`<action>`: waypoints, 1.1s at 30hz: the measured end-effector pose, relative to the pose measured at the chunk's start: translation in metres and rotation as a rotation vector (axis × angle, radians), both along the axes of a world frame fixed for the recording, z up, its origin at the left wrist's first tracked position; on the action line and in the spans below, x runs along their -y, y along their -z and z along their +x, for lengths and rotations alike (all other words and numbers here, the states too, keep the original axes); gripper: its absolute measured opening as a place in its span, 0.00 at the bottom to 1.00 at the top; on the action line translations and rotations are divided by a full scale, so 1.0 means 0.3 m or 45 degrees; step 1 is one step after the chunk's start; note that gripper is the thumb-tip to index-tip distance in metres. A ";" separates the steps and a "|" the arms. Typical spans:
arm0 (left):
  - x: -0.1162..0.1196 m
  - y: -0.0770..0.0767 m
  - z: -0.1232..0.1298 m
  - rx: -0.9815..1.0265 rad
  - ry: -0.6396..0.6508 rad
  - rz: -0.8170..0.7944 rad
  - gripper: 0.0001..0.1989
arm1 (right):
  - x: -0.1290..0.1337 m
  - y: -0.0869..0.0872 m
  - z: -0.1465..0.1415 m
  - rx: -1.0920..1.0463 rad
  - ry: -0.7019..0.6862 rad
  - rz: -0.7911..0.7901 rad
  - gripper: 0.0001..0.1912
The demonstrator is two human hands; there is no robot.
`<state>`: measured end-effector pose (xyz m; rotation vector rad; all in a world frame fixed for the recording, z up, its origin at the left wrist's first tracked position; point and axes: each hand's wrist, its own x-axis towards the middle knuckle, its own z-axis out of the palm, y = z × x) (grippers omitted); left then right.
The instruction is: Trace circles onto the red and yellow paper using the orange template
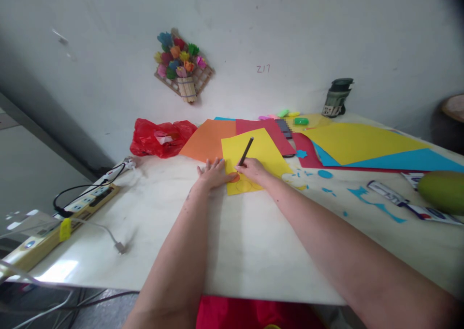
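Observation:
My right hand [254,170] grips a dark pen [246,151], tilted with its upper end toward the right. Its lower end is down at a yellow paper sheet [253,148], beside a small orange paper circle [235,178]. My left hand [211,175] lies with fingers spread at the sheet's left edge, its thumb on or against the orange circle. Thin round outlines show on the yellow sheet near its lower edge. An orange sheet [209,139] and a red sheet [264,128] lie partly under the yellow one. The pen's tip is hidden by the fingers.
A red plastic bag [159,138] sits at the back left, and a power strip [85,206] runs along the left edge. Blue scraps [377,204], a glue tube [387,193], a green fruit [444,192], stacked coloured sheets [366,143] and a bottle [337,98] are on the right.

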<state>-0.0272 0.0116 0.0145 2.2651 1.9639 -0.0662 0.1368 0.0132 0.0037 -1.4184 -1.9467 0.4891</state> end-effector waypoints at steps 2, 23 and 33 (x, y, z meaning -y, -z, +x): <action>-0.001 0.002 -0.001 0.005 0.002 0.006 0.39 | 0.001 0.000 0.001 0.000 0.004 -0.007 0.10; -0.002 0.001 0.002 0.002 -0.003 0.004 0.39 | 0.012 -0.016 0.002 0.012 0.017 -0.006 0.09; -0.007 0.007 -0.003 0.002 0.015 0.016 0.39 | 0.020 -0.024 0.004 0.044 0.005 0.001 0.09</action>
